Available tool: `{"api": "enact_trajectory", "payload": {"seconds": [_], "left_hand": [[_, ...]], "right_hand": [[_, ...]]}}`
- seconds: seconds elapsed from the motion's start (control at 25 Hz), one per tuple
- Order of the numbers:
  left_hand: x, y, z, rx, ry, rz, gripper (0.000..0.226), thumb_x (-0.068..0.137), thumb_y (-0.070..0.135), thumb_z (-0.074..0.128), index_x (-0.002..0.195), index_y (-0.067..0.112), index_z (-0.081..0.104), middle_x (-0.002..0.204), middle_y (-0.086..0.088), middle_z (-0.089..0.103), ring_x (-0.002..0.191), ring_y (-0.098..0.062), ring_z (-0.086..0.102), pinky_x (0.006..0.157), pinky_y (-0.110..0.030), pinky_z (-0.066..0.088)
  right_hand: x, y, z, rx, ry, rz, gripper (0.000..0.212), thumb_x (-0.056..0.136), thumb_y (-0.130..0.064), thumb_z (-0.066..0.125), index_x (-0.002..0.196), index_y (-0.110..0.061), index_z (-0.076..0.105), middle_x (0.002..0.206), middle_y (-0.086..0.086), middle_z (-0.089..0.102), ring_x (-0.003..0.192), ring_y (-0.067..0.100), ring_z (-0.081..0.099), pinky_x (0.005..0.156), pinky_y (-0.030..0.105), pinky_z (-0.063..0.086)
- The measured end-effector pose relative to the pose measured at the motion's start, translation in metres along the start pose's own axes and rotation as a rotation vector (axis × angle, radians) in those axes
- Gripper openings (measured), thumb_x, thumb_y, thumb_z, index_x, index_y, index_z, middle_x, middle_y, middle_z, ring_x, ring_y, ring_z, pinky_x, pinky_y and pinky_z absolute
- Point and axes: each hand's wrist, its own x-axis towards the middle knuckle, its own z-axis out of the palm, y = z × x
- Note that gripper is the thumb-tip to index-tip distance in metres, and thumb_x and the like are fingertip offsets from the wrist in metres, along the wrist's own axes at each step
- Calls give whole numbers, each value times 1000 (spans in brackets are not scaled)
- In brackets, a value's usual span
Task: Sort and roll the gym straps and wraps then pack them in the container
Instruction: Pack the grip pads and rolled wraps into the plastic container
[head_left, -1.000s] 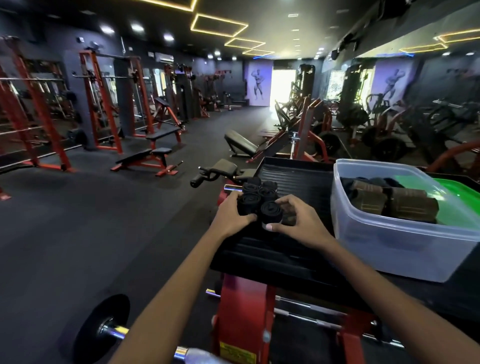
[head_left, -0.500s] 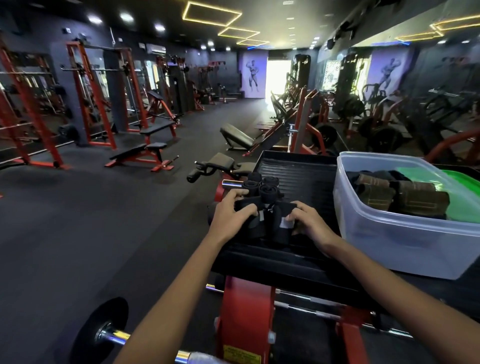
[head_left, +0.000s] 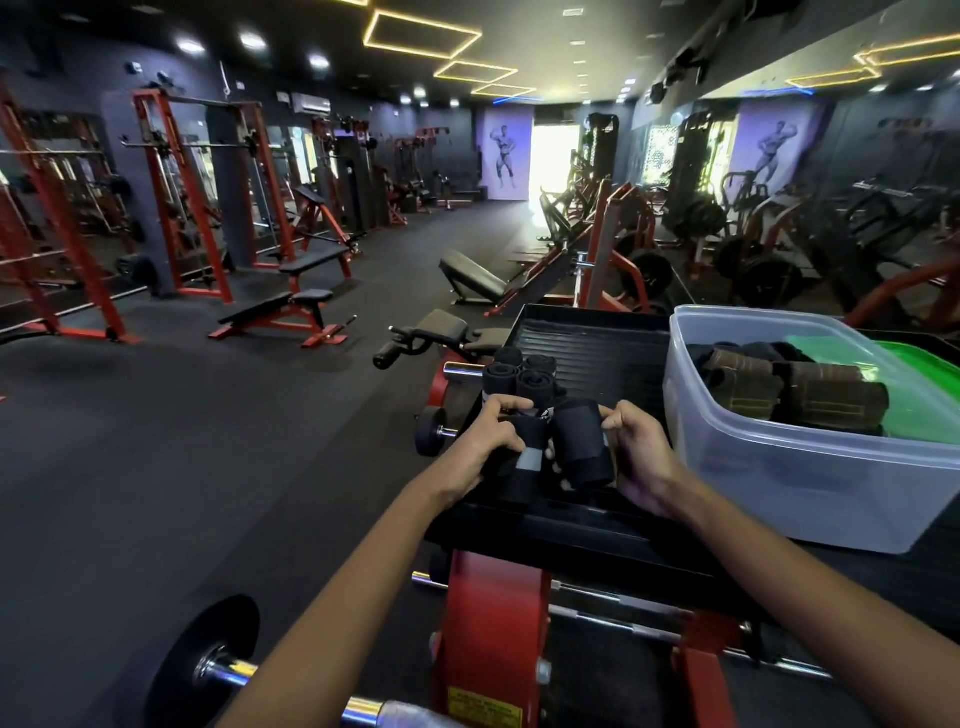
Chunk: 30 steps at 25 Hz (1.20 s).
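On the black ridged platform (head_left: 592, 345), my left hand (head_left: 488, 441) grips a black rolled wrap with a grey patch (head_left: 522, 462). My right hand (head_left: 641, 457) grips another black rolled wrap (head_left: 579, 447) beside it, tipped on its side. Just behind my hands, several black rolled wraps (head_left: 522, 374) stand upright in a cluster. To the right stands a clear plastic container (head_left: 810, 488) holding brown rolled wraps (head_left: 795, 397) and some black ones at its back.
A green lid (head_left: 914, 364) lies behind the container. The platform sits on a red machine frame (head_left: 493, 623). A barbell with a black plate (head_left: 208, 660) is at lower left. Benches and red racks fill the gym floor beyond.
Both hands pulled two black rolls from the cluster toward me and tipped them onto their sides; the other rolls stay upright behind. The camera view shifted slightly.
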Motion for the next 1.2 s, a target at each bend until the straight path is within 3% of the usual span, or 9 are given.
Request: {"api": "enact_trajectory", "payload": {"seconds": [0.12, 0.2, 0.32, 0.52, 0.68, 0.8, 0.92, 1.08, 1.2], "left_hand": [[0, -1, -4, -119, 6, 16, 62, 51, 17, 63, 111, 18, 52, 103, -6, 58, 93, -16, 54, 79, -28, 47], [0, -2, -3, -150, -14, 22, 57, 63, 10, 65, 118, 15, 52, 108, -6, 61, 97, -16, 59, 85, -29, 49], [-1, 0, 2, -97, -55, 81, 55, 71, 8, 74, 123, 11, 55, 114, -10, 67, 105, -20, 64, 92, -30, 51], [1, 31, 20, 68, -73, 221, 57, 59, 28, 82, 111, 12, 63, 106, -11, 71, 99, -24, 67, 87, -34, 52], [-4, 74, 49, 42, -120, 362, 46, 63, 16, 77, 107, 11, 66, 97, -3, 73, 91, -16, 68, 77, -25, 54], [4, 105, 77, -30, -130, 407, 44, 71, 10, 70, 115, 7, 65, 105, -10, 71, 94, -21, 67, 86, -33, 55], [24, 123, 109, -1, -104, 436, 50, 68, 12, 78, 117, 10, 64, 115, -13, 68, 106, -22, 65, 95, -33, 52], [60, 120, 152, 113, -35, 405, 50, 66, 19, 83, 113, 17, 65, 116, -8, 67, 111, -22, 62, 99, -35, 50], [83, 111, 166, 264, -12, 336, 50, 68, 23, 85, 113, 15, 66, 116, -4, 67, 110, -18, 62, 101, -39, 49]], "right_hand": [[-5, -2, 1, -20, -17, -3, 45, 83, -36, 39, 100, -3, 64, 80, 23, 64, 61, 31, 61, 49, 30, 50], [-9, -5, 4, -113, -11, -54, 53, 87, -50, 52, 109, -2, 56, 79, 20, 61, 58, 27, 57, 42, 25, 44], [-15, -2, 9, -183, 87, -154, 55, 72, -22, 76, 114, -5, 45, 73, 15, 61, 54, 24, 56, 39, 24, 40], [-41, -19, 10, -67, 183, -239, 47, 78, -4, 71, 112, -12, 40, 75, 16, 62, 53, 25, 57, 41, 26, 44], [-68, -53, 18, -118, 130, -305, 44, 80, -9, 70, 115, -11, 43, 82, 12, 65, 61, 22, 61, 47, 28, 49], [-82, -95, 11, -217, 160, -402, 44, 73, -17, 69, 112, -12, 48, 92, 9, 64, 71, 18, 64, 53, 30, 52], [-95, -135, -13, -312, 199, -462, 38, 75, -11, 73, 107, -12, 54, 91, 3, 66, 76, 14, 64, 61, 25, 54], [-102, -155, -63, -372, 348, -357, 54, 76, -21, 69, 123, 2, 54, 103, 11, 67, 89, 21, 64, 69, 27, 55], [-106, -152, -91, -433, 354, -209, 30, 85, -5, 64, 114, 3, 60, 105, 18, 68, 92, 26, 65, 75, 31, 57]]}}
